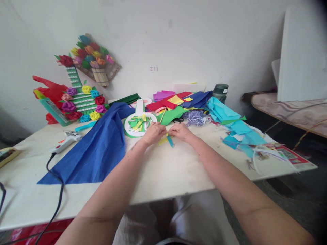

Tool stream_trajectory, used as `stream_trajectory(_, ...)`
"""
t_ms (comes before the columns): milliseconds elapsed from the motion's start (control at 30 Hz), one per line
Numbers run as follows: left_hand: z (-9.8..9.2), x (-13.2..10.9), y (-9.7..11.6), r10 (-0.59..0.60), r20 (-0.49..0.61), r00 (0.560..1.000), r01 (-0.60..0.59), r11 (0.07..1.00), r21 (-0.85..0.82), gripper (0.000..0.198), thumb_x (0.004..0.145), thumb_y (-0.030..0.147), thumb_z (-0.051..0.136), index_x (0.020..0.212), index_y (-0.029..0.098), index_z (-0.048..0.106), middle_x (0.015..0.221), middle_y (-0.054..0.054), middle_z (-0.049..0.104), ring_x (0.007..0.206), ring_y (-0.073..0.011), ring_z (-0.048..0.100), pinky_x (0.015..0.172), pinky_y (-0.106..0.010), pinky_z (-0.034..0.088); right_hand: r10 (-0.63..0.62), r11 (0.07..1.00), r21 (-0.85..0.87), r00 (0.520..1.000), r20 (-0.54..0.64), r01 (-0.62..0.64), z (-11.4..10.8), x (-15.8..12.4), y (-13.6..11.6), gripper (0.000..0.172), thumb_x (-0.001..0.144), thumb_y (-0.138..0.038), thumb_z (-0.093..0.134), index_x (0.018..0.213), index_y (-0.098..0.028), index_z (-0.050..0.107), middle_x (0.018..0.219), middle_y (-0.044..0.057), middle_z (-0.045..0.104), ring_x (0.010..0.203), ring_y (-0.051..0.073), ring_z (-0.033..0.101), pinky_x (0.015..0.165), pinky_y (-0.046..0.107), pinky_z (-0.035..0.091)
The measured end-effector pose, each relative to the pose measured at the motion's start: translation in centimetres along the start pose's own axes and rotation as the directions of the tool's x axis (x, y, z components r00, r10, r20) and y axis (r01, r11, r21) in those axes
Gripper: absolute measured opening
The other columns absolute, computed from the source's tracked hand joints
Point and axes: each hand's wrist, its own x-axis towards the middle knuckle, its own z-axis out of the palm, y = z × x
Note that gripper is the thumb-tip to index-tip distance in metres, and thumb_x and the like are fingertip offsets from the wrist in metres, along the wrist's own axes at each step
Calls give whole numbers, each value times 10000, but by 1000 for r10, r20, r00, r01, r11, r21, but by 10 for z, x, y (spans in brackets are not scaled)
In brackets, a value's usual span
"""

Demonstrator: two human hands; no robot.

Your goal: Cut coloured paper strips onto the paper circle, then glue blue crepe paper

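Both my hands meet near the middle of the white table (163, 170). My left hand (154, 133) is closed, pinching a small yellow paper strip (162, 140). My right hand (180, 131) is closed too, gripping the same folded bit together with a short turquoise strip (170, 141) that sticks out below the fingers. Just behind my hands lies a white round plate (127, 120) filled with green and yellow paper scraps. A thin wooden stick (162, 115) lies beyond the hands.
A large blue sheet (97, 149) lies left of my hands. A white glue gun (66, 139) with a black cord sits at the left. Paper flower decorations (81, 102) lean on the wall. Turquoise scraps (237, 131), black scissors (178, 119) and a dark jar (220, 92) are on the right.
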Motion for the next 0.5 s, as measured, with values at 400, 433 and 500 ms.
stream_trajectory(400, -2, -2, -5, -168, 92, 982, 182, 968, -176, 273, 750, 360, 490, 821, 191, 693, 885, -48, 656, 843, -174, 562, 756, -254, 409, -90, 981, 180, 994, 69, 76, 0, 1, 4, 204, 737, -202, 568, 883, -171, 708, 926, 51, 692, 876, 171, 604, 798, 278, 416)
stream_trajectory(433, -3, -3, -7, -162, 116, 980, 181, 965, -188, 289, 755, 372, 481, 831, 194, 696, 920, -48, 652, 846, -170, 564, 756, -249, 412, -81, 984, 165, 994, 71, 68, -2, 1, 4, 218, 744, -217, 565, 907, -177, 703, 958, 53, 685, 910, 176, 600, 825, 289, 408)
stream_trajectory(500, -6, -4, -10, -165, 165, 972, 197, 959, -205, 322, 762, 390, 468, 859, 188, 698, 978, -57, 641, 834, -163, 571, 750, -240, 419, -21, 990, 139, 1000, 18, 18, -7, 0, 5, 226, 761, -245, 549, 915, -178, 701, 968, 62, 681, 923, 178, 596, 839, 300, 406)
